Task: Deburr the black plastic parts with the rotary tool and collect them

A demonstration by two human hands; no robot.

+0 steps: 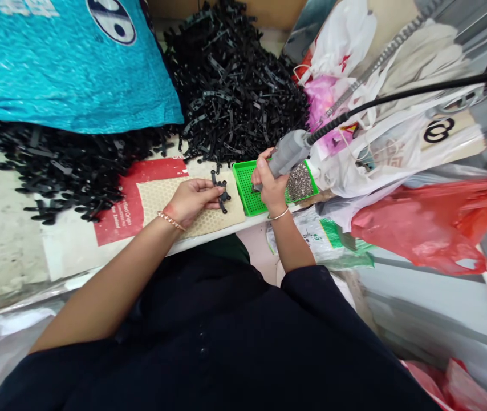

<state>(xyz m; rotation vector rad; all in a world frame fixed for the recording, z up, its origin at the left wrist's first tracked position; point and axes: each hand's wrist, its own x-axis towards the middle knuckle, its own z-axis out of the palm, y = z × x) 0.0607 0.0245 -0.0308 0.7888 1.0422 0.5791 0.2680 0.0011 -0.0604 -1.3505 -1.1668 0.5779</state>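
Observation:
Between the fingertips of my left hand (196, 201) is a small black plastic part (224, 195) with thin arms, held over a pale honeycomb-patterned mat (158, 200). My right hand (272, 185) is wrapped round a grey electric screwdriver (288, 153), whose black cable leads off to the upper right. The tool's tip is over a green perforated tray (250, 197), with the tip itself hard to make out. Small metal screws (301, 182) fill the right side of that tray.
A big heap of black plastic parts (235, 91) lies behind the tray, with more parts (68, 171) at the left. A blue sack (72, 68) sits at the back left. Plastic bags, including a red bag (431, 222), crowd the right side. A coiled grey hose (380, 60) hangs there.

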